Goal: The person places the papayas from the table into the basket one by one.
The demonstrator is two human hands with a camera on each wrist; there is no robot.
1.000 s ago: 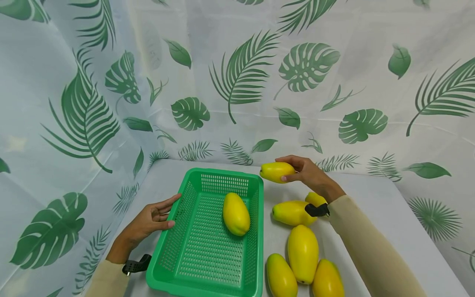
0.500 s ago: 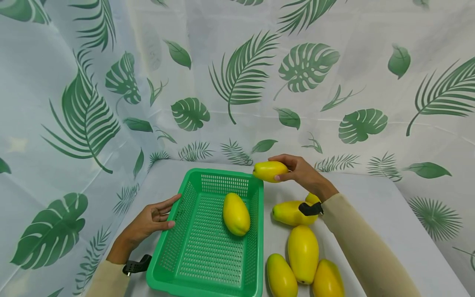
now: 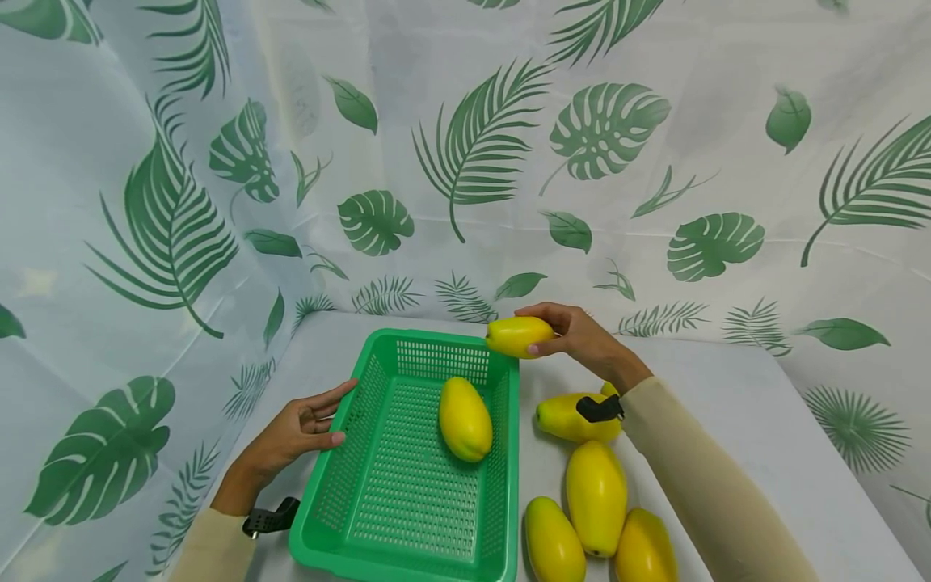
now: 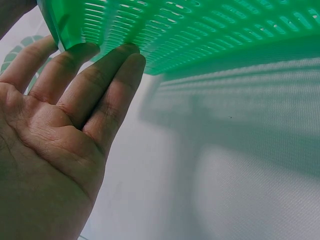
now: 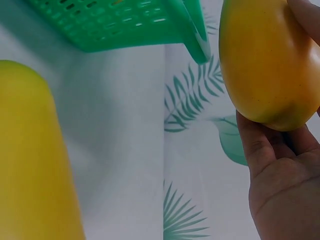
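Observation:
My right hand grips a yellow papaya by one end, with the thumb below and fingers over it. The papaya's far end overlaps the back right corner of a green plastic basket in the head view. In the right wrist view, the held papaya is beside the basket's rim. One papaya lies inside the basket, toward its right side. My left hand holds the basket's left rim, thumb on top. The left wrist view shows its fingers stretched under the rim against the slotted wall.
Right of the basket, several more papayas lie on the white table, one of them partly hidden by my right wrist's black strap. Leaf-printed white cloth hangs behind and to the left of the table.
My right hand has moved left with the papaya, from beside the basket to its back right corner. The left hand and the basket have stayed in place.

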